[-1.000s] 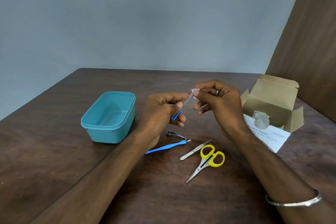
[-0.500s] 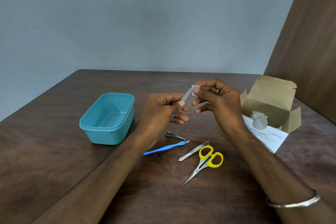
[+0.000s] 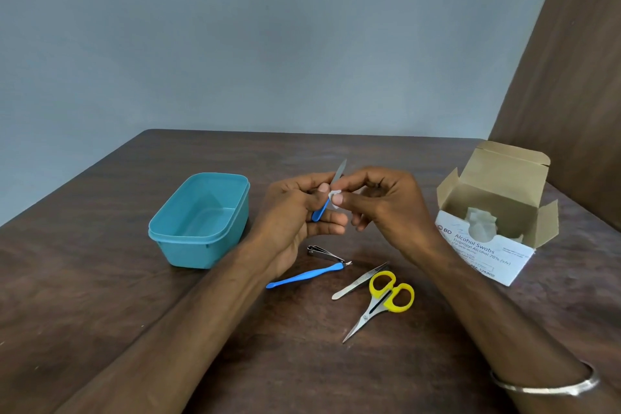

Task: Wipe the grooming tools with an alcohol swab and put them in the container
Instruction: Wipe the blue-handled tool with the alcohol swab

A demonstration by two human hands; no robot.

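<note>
The right hand (image 3: 386, 205) has slid its pinched white alcohol swab (image 3: 335, 196) down from the tip to the blade's base. The left hand (image 3: 295, 208) grips the blue-handled metal nail file (image 3: 327, 200) above the worktop (image 3: 100, 296). The file looks nearly wiped, almost ready for the empty teal plastic container (image 3: 188, 239).

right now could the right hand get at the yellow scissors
Probably not yet: the right hand pinches a swab. The yellow scissors lie uncovered just below it.
</note>
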